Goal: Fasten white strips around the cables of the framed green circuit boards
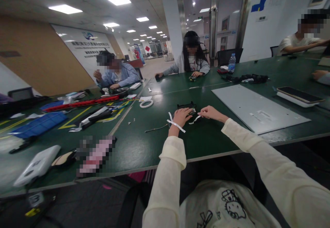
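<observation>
My left hand [182, 116] is closed over a small black frame-like part [190, 105] on the green table, its fingers curving across the near side. Fine detail of the part is hidden under the fingers. White paper-like strips [177, 125] stick to the left wrist. Just to the right, my right hand [210, 113] pinches a short white strip [195, 120], whose loose end hangs down toward the tabletop. A thin metal tool or cable [156, 128] lies left of my left hand.
A grey panel [255, 107] lies to the right, with a phone [299, 94] on a white block beyond it. At left are a white tape roll [146, 103], a blue tray [40, 123] and a white device [37, 164]. Other people sit around the table.
</observation>
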`<state>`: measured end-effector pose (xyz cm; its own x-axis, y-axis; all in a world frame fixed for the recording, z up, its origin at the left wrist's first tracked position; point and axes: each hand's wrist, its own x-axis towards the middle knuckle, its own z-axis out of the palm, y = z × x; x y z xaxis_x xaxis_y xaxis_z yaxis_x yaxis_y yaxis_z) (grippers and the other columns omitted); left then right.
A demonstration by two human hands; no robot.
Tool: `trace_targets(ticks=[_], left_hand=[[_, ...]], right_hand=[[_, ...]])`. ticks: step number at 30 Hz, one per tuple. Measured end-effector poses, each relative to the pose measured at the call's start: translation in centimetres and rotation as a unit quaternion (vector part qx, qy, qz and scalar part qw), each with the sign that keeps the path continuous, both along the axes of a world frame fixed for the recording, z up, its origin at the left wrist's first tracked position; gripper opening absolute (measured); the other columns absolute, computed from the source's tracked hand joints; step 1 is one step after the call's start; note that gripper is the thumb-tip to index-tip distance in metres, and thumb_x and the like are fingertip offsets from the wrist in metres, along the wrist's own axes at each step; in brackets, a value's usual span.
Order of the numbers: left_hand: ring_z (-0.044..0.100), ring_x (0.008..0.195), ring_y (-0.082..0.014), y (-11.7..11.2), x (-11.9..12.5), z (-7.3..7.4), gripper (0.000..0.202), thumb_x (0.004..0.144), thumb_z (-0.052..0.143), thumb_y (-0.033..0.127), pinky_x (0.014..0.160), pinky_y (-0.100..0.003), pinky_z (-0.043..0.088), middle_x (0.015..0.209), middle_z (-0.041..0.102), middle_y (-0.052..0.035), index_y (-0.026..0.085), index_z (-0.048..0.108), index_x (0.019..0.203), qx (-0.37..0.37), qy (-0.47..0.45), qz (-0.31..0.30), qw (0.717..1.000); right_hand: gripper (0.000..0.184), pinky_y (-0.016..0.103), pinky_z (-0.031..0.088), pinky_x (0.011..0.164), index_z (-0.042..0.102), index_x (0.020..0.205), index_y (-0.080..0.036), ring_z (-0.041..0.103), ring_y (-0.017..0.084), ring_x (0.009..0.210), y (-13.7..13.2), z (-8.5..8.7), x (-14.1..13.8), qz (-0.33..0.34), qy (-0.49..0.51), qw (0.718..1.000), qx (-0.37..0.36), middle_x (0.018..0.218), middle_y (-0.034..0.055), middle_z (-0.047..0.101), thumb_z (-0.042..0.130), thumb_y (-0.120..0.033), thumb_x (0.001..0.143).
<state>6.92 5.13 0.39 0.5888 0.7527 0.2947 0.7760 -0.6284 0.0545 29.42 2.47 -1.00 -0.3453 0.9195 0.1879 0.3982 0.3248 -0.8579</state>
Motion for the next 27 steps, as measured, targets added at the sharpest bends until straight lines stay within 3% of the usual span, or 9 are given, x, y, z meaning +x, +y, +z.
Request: trace_targets(ticks=[6, 9, 13, 19, 27], left_hand=[[0.046, 0.126, -0.0253, 0.0, 0.0, 0.0, 0.042, 0.092, 0.051, 0.038, 0.104, -0.042, 0.034, 0.138, 0.053, -0.0025, 0.033, 0.051, 0.133, 0.013, -0.004, 0.005, 1.000], [0.045, 0.126, -0.0254, 0.0, -0.1, 0.0, 0.042, 0.092, 0.050, 0.038, 0.104, -0.043, 0.034, 0.139, 0.052, -0.0029, 0.032, 0.051, 0.134, 0.029, -0.017, 0.010, 0.999], [0.045, 0.126, -0.0243, -0.1, -0.1, 0.1, 0.044, 0.092, 0.051, 0.034, 0.103, -0.041, 0.034, 0.140, 0.051, -0.0030, 0.031, 0.050, 0.135, 0.046, -0.029, 0.020, 0.998], [0.044, 0.128, -0.0222, -0.3, 0.0, 0.4, 0.044, 0.092, 0.051, 0.035, 0.103, -0.040, 0.034, 0.141, 0.050, -0.0021, 0.033, 0.048, 0.136, 0.055, -0.023, 0.030, 0.998], [0.045, 0.126, -0.0230, -0.5, 0.0, 0.4, 0.043, 0.092, 0.050, 0.035, 0.102, -0.041, 0.034, 0.139, 0.053, -0.0021, 0.034, 0.049, 0.135, 0.073, -0.010, 0.031, 0.997]], right_hand=[[0.046, 0.021, 0.024, 0.047, 0.049, 0.064, -0.018, 0.034, 0.006, 0.045, -0.5, 1.3, -0.5, 0.007, 0.212, 0.977, -0.004, 0.048, -0.0074, 0.037, 0.060, -0.060, 0.080], [0.044, 0.021, 0.025, 0.047, 0.050, 0.066, -0.018, 0.036, 0.006, 0.046, -0.3, 1.1, -0.3, 0.010, 0.247, 0.968, -0.036, 0.051, -0.0066, 0.040, 0.061, -0.059, 0.079], [0.048, 0.021, 0.028, 0.049, 0.053, 0.064, -0.017, 0.040, 0.007, 0.048, 0.3, 0.0, -0.1, -0.005, 0.179, 0.982, -0.059, 0.052, -0.0047, 0.045, 0.062, -0.063, 0.076], [0.056, 0.024, 0.031, 0.053, 0.060, 0.064, -0.016, 0.042, 0.009, 0.050, 0.8, -1.3, -0.2, -0.133, 0.044, 0.990, 0.010, 0.049, -0.0038, 0.047, 0.062, -0.072, 0.067], [0.059, 0.025, 0.033, 0.058, 0.063, 0.064, -0.017, 0.052, 0.013, 0.060, 0.7, -1.3, -0.2, -0.167, -0.077, 0.981, 0.057, 0.060, -0.0003, 0.058, 0.060, -0.076, 0.066]])
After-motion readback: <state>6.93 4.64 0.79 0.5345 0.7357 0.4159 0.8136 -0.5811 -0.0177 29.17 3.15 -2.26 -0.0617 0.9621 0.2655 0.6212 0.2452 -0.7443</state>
